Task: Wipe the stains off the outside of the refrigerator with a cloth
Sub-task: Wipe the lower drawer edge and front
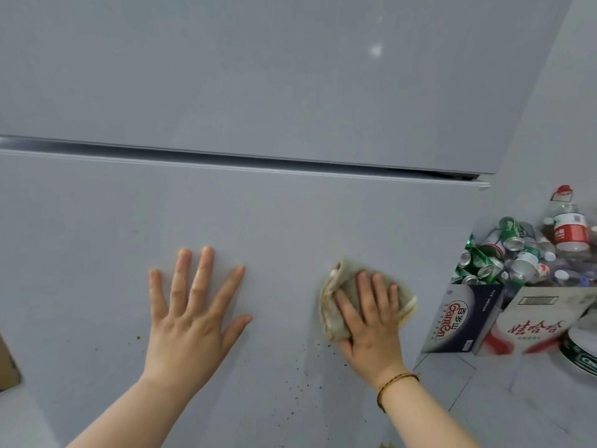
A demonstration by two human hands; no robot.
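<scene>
The pale grey refrigerator (258,92) fills most of the view, with a dark horizontal gap between its upper and lower doors. My right hand (371,321) presses a crumpled beige cloth (342,295) flat against the lower door. Small brown stain specks (300,388) are scattered on the door just below and left of the cloth, and one brown spot (138,336) lies left of my left hand. My left hand (190,315) rests flat on the lower door with its fingers spread, holding nothing.
To the right of the fridge, on the tiled floor (468,392), stand a dark blue carton (462,318) and a white carton (533,321) piled with cans (494,253) and plastic bottles (570,227). A brown cardboard edge (8,367) shows at the far left.
</scene>
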